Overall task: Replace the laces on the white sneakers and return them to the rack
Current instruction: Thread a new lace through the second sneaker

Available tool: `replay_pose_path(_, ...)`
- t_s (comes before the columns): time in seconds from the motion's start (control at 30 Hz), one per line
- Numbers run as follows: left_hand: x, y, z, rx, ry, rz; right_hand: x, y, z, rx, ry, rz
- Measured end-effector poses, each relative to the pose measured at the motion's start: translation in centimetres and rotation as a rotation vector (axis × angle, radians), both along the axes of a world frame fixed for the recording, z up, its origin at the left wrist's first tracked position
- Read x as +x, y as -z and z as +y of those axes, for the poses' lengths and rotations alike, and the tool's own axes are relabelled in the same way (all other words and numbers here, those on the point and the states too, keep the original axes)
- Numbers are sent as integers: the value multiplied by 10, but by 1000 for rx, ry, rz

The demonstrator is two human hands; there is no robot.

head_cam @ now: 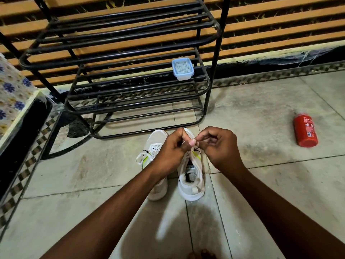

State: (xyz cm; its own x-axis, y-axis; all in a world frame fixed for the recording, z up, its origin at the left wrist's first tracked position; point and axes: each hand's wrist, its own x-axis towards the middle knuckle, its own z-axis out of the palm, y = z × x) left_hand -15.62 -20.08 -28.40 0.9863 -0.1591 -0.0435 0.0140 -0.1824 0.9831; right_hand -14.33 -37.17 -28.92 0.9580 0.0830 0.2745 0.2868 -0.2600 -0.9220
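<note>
Two white sneakers stand side by side on the tiled floor in front of the rack. The left sneaker (155, 144) has white laces threaded, with a loose loop hanging on its left side. Above the right sneaker (192, 176), my left hand (173, 148) and my right hand (216, 144) meet, each pinching a thin white lace (183, 142) between thumb and fingers. The lace is mostly hidden by my fingers. The black metal shoe rack (130, 86) stands just beyond the shoes, its shelves bare of shoes.
A small light-blue plastic box (183, 69) with white pieces inside sits on the rack's middle shelf, right end. A red bottle (305, 130) lies on the floor at the right. A flowered cloth over a ledge (13, 94) is at the left.
</note>
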Motion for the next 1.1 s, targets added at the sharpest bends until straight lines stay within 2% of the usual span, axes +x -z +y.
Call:
replay_pose_path(0.27,0,9,2,288,-226,-150,8,9,2,-52,-84,-25)
replay_pose_path(0.37,-1,9,5,309,-236,-178,11,8,0,-33,-115,-51)
replay_pose_path(0.47,-2,11,9,272,-219,-179,13,9,1,-64,-115,-93)
replay_pose_path(0.63,-6,8,9,174,-229,-171,14,18,-1,-248,-102,-243)
replay_pose_path(0.7,-8,8,9,70,-219,-140,11,21,1,-311,-72,-277)
replay_pose_path(0.8,-7,10,10,30,-203,-60,6,24,4,-367,-8,-292)
replay_pose_path(0.93,-5,7,8,-25,-181,25,1,25,6,-411,64,-281)
replay_pose_path(1.1,-5,12,10,54,-223,-45,-2,26,11,-346,64,-257)
